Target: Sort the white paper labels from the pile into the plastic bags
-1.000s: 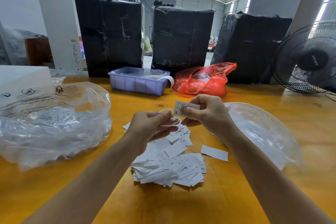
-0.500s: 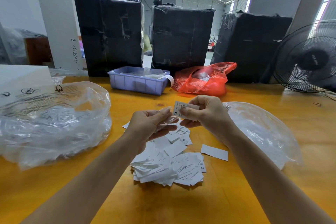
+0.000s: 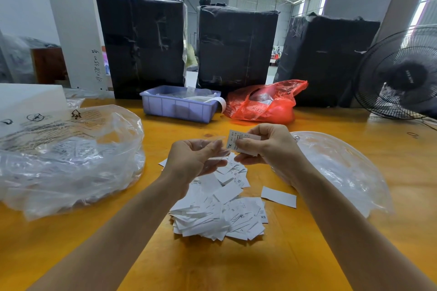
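Above the pile [image 3: 220, 208], an XL label [image 3: 238, 143] was pinched in the right hand [image 3: 267, 146], while something thin and clear was pinched in the left hand [image 3: 196, 160]. Misreading could send it into the wrong bag [image 3: 71, 156]; loose labels might be scattered.

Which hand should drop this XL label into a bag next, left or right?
Right, probably. The right hand already pinches the XL label, and a clear bag lies just beside that wrist. The left hand holds only a thin clear strip.
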`<move>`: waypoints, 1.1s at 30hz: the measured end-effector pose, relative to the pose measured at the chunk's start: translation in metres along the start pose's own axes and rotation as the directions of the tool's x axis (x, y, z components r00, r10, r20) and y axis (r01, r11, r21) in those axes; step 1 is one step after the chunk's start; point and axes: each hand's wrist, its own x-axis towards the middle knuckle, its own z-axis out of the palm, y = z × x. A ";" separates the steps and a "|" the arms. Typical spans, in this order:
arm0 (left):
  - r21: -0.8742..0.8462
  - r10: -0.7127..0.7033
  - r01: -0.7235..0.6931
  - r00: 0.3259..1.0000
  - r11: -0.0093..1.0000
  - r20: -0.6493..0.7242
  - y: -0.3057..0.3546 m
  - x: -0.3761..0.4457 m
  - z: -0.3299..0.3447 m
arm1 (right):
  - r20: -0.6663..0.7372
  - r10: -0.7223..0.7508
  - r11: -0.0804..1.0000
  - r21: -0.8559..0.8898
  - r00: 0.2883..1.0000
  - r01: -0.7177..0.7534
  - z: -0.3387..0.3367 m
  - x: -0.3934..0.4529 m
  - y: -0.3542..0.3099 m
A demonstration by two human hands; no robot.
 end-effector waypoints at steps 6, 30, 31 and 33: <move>0.032 0.013 -0.012 1.000 0.999 -0.003 0.000 -0.001 0.001 | 0.088 0.093 0.994 -0.064 0.992 -0.088 0.000 -0.001 0.000; 0.058 0.001 0.000 1.000 0.998 -0.021 -0.006 0.000 0.003 | 0.132 0.039 0.976 -0.218 0.990 -0.009 0.005 -0.002 0.001; 0.061 0.001 0.000 1.000 0.998 -0.019 -0.008 0.000 0.003 | 0.143 0.017 0.968 -0.249 0.990 0.019 0.006 -0.002 0.002; 0.059 0.003 -0.001 1.000 0.998 -0.028 -0.011 -0.002 0.005 | 0.149 -0.029 0.944 -0.322 0.988 0.077 0.009 -0.002 0.004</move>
